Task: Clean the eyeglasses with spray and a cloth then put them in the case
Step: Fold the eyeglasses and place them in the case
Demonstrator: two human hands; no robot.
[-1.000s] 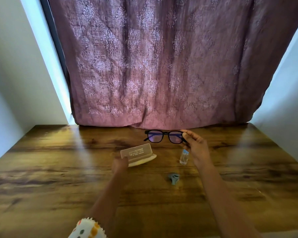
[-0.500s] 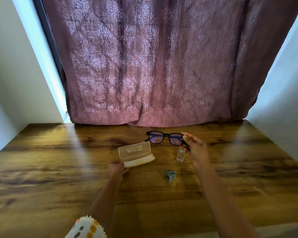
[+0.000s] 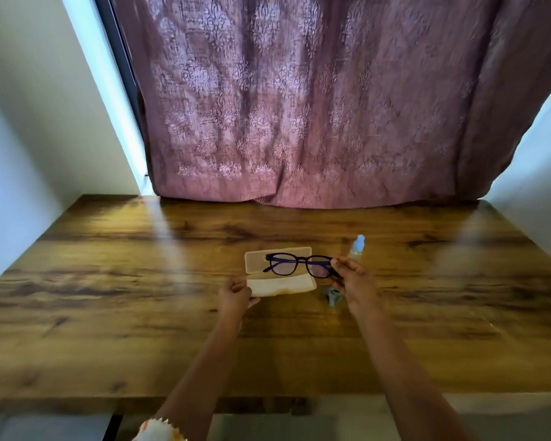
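Wide stretches of desk (image 3: pixel 115 281) lie open left of the eyeglass case (image 3: pixel 280 286) and right of the upright spray bottle (image 3: pixel 357 248). The middle is crowded: the left hand (image 3: pixel 236 296) grips the open case's near-left corner, and the right hand (image 3: pixel 355 283) holds the eyeglasses (image 3: pixel 283 268) over it. A crumpled cloth (image 3: pixel 333 297) lies just beside that hand. A curtain (image 3: pixel 299 122) closes off the far edge.

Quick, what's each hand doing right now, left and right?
Left hand: holds the open case by its near left corner.
Right hand: pinches the eyeglasses at one end, over the case.
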